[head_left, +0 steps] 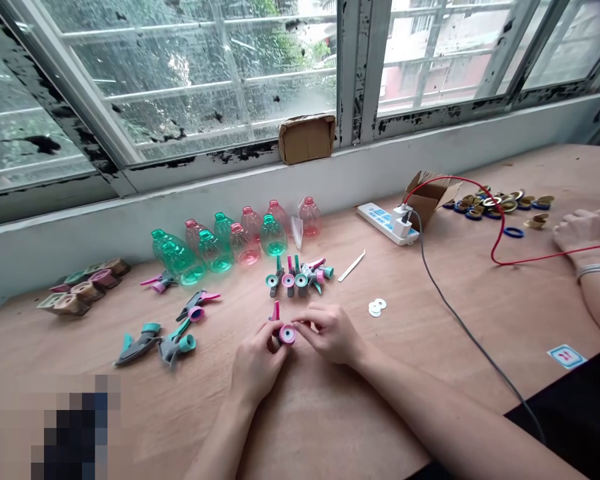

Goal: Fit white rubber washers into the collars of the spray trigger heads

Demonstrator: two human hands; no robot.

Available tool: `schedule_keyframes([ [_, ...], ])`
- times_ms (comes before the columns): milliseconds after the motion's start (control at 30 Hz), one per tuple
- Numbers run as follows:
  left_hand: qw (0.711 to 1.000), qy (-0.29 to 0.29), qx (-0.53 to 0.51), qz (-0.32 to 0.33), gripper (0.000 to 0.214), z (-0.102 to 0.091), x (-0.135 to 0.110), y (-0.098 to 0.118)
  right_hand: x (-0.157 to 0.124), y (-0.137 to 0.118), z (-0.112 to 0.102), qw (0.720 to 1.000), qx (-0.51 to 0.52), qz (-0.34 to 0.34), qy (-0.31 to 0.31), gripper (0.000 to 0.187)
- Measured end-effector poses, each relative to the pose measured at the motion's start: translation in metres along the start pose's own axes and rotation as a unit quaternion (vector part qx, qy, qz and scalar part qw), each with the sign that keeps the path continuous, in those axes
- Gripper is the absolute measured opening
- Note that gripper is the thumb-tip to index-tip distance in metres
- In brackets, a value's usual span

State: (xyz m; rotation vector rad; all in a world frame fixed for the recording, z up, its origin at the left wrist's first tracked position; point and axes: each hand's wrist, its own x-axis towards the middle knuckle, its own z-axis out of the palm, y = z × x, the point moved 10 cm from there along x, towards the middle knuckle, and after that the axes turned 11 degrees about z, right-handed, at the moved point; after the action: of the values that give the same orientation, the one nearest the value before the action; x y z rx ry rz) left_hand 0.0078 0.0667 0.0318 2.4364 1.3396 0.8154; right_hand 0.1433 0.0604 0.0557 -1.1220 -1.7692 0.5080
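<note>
My left hand (pixel 261 360) is closed round a trigger spray head (pixel 287 335) with a pink lever and pink collar. The collar's open end faces me, with a pale ring and dark centre inside. Beside it, my right hand (pixel 333 332) has thumb and forefinger pinched close to the collar's right edge; anything between those fingertips is hidden. Just beyond my hands stands a group of pink and green spray heads (pixel 301 281). More grey, green and pink spray heads (pixel 177 343) lie to the left. Several white ring washers (pixel 375 308) rest to the right.
Green and pink clear bottles (pixel 215 252) line the wall. White tweezers (pixel 352 265) lie near a power strip (pixel 387 223) and a grey cable (pixel 445 303). At right, another person's hand (pixel 583 237) is near gold-and-blue rings (pixel 495 202). Small containers (pixel 85 288) sit far left.
</note>
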Motion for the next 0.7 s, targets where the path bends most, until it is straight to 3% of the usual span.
schedule_keyframes([
  [100, 0.997, 0.05, -0.029, -0.056, 0.025, -0.015, -0.003, -0.019, 0.004, 0.013, -0.011, 0.999, -0.001, 0.031, 0.026, 0.014],
  [233, 0.982, 0.126, -0.034, -0.14, 0.033, -0.045, -0.005, -0.059, 0.006, 0.016, -0.009, 1.0, 0.005, 0.025, -0.002, 0.014],
  [333, 0.984, 0.109, -0.023, -0.139, 0.033, -0.053, 0.012, -0.077, 0.005, 0.006, -0.001, 0.999, -0.007, -0.005, -0.043, 0.016],
  [533, 0.994, 0.067, 0.002, -0.086, 0.028, -0.042, 0.068, -0.09, 0.004, 0.006, 0.013, 0.995, -0.042, -0.008, -0.089, 0.015],
  [700, 0.997, 0.049, -0.036, -0.056, 0.034, -0.021, 0.094, -0.086, 0.004, 0.011, 0.015, 0.986, -0.102, -0.009, -0.133, 0.014],
])
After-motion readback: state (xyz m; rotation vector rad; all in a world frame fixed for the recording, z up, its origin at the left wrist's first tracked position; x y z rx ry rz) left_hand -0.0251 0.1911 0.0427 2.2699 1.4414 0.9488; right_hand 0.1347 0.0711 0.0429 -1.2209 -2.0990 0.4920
